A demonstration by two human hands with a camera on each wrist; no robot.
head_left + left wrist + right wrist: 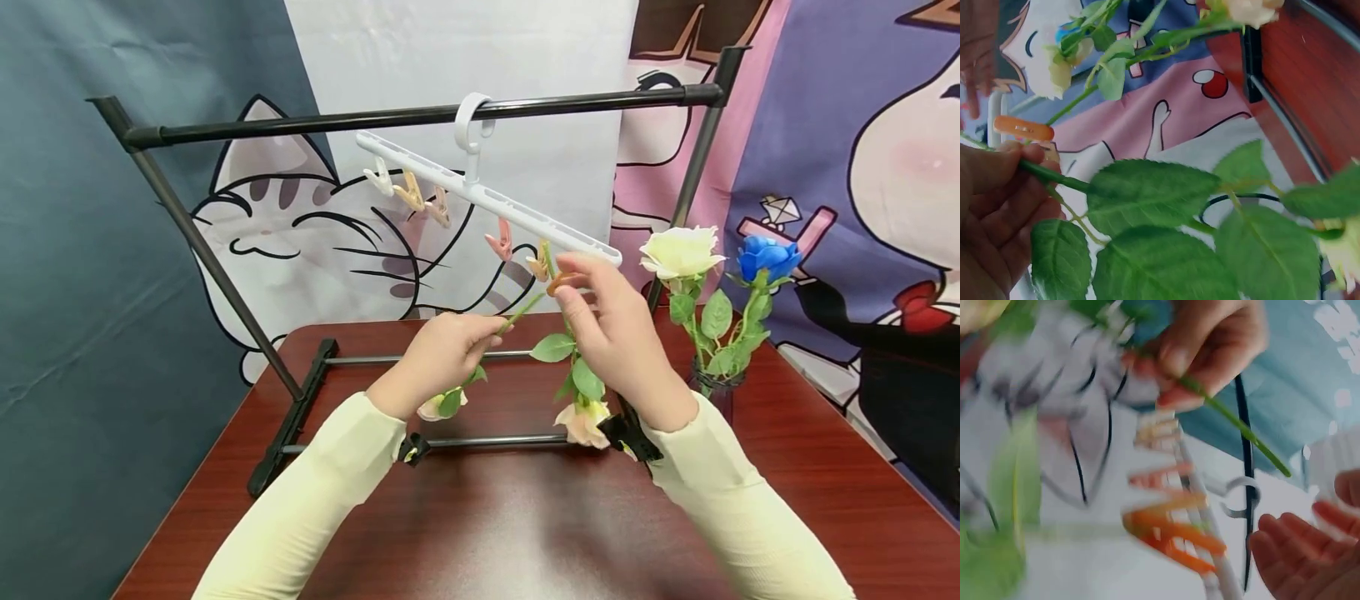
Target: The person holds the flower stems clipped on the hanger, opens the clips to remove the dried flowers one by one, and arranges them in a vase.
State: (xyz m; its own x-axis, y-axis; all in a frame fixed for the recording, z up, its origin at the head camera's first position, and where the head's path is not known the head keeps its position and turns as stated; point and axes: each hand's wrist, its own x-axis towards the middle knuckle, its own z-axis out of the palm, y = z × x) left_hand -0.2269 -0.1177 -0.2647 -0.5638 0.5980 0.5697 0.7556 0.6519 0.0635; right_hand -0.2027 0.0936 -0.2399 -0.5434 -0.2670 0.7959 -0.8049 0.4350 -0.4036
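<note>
Head view: below the white hanger [491, 200], the left hand [442, 357] pinches a pale rose [450, 403] by its stem (bloom downward) — and the right hand [621, 333], fingers parted, is just beside an orange clip [555, 285] under the hanger's right end, where a second rose [587, 380] hangs.

Studio-like corner with cartoon backdrop cloths [817, 150]

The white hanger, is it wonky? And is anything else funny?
Yes, the white hanger slants: in the head view its right end sits lower, though the black bar is nearly level. A rose hangs upside down near that end, perhaps weighing it down, or the hanger may be partly turned. Nothing looks spilled.
</note>
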